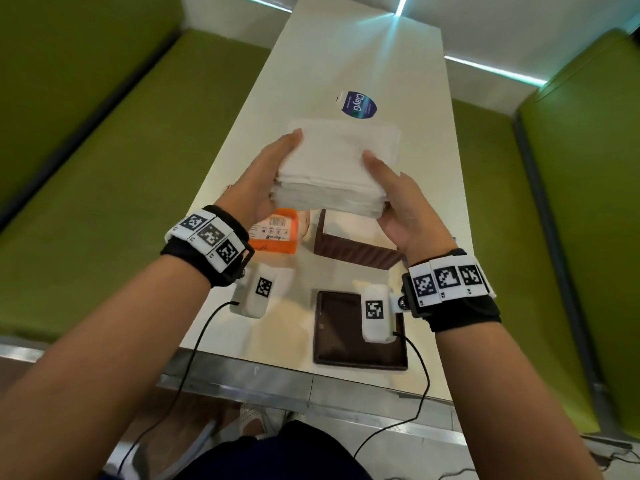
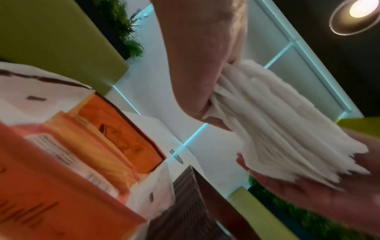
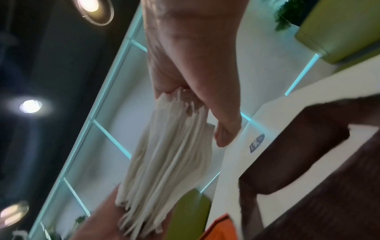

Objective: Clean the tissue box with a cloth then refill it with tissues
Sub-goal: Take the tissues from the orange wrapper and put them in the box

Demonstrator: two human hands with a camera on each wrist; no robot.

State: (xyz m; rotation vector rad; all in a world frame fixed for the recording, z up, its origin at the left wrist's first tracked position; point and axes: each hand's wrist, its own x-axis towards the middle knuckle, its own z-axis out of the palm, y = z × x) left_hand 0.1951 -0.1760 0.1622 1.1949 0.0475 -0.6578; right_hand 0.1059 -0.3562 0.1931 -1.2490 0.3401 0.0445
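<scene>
Brown lid (image 1: 343,344) below tissue-gripping hands (image 1: 332,199)

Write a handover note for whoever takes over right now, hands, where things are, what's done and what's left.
Left hand and right hand together grip a stack of tissues, held in the air above the table.
The open brown box stands just below the stack; its lid lies apart, nearer the table edge.
The orange tissue pack lies left of the box.
No cloth is in view, so I cannot tell if the wiping is done.
Left: lower the stack into the box, then put the lid on.
</scene>
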